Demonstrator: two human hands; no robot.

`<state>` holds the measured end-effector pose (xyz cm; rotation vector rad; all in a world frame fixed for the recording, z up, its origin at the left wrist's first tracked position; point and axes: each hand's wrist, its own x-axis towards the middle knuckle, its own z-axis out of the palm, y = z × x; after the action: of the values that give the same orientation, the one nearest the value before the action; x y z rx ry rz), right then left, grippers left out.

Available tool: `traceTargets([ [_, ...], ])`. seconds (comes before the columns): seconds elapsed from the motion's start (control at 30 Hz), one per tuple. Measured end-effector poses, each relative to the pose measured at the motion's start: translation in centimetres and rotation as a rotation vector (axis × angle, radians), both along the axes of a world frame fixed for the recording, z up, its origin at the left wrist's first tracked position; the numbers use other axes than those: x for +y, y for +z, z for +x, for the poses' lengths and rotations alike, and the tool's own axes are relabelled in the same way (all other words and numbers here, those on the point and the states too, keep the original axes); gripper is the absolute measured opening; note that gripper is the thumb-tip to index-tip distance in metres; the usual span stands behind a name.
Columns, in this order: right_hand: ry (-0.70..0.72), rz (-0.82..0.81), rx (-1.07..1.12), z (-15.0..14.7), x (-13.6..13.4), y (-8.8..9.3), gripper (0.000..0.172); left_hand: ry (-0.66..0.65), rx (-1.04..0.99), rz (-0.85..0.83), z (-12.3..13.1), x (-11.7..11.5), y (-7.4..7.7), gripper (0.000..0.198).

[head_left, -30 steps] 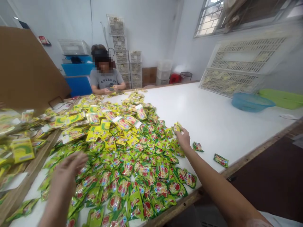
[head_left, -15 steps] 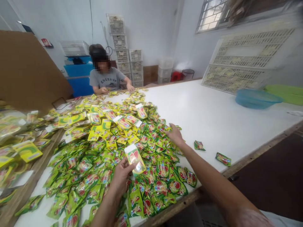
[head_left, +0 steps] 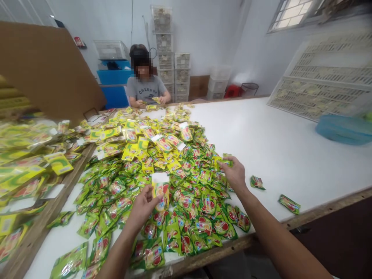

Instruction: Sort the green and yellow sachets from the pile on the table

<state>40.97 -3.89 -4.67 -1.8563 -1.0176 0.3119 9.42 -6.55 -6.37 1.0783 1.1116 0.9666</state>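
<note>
Pinched between the thumb and fingers of my left hand (head_left: 147, 204) is a yellow-green packet box (head_left: 161, 190) with a white top flap raised. My right hand (head_left: 234, 171), at the right side of the pile, has its fingers closed on a small green sachet (head_left: 227, 162). Many green sachets with red fruit pictures (head_left: 186, 197) spread beneath and around both hands. Behind them lie yellow packets (head_left: 139, 145), some with white flaps.
A wooden divider (head_left: 55, 195) separates another heap of yellow packets (head_left: 20, 155) at left. Two loose sachets lie right. Across the white table (head_left: 247, 128) sits a person (head_left: 147, 89). White crates (head_left: 316, 77) and a blue basin (head_left: 343, 130) stand right; cardboard (head_left: 49, 66) rises left.
The view has turned left. My right hand has drawn back from the pile with a sachet in its fingers. The packet box in my left hand is now more upright. The person opposite now holds a packet.
</note>
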Motion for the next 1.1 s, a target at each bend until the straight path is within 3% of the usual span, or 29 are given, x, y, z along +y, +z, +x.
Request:
traceTargets([
  [0.13, 0.235, 0.059, 0.156, -3.7, -0.7, 1.9, 0.039, -0.019, 0.068, -0.002, -0.3, -0.4, 0.3, 0.048],
  [0.27, 0.543, 0.011, 0.294, -8.5, -1.2, 2.2, 0.034, -0.052, 0.015, 0.008, -0.5, -1.1, 0.8, 0.041],
  [0.4, 0.810, -0.121, 0.265, -11.4, -1.4, 2.0, 0.029, -0.061, -0.058, -0.049, -1.4, -1.9, 1.2, 0.039],
  [0.53, 1.034, -0.248, 0.125, -12.1, -1.2, 2.2, 0.024, -0.096, -0.093, -0.090, -2.1, -2.4, 1.1, 0.033],
  [0.63, 1.060, -0.250, -0.026, -12.4, -1.1, 2.7, 0.022, -0.069, -0.096, -0.101, -2.0, -2.5, 0.8, 0.034],
  [0.83, 0.870, -0.100, -0.038, -14.0, -1.3, 2.8, 0.022, -0.017, -0.141, -0.123, -1.4, -2.3, 0.1, 0.039],
  [1.1, 1.089, -0.188, -0.109, -15.9, -2.2, 1.7, 0.022, -0.003, -0.197, -0.062, -1.7, -2.5, -0.8, 0.031],
])
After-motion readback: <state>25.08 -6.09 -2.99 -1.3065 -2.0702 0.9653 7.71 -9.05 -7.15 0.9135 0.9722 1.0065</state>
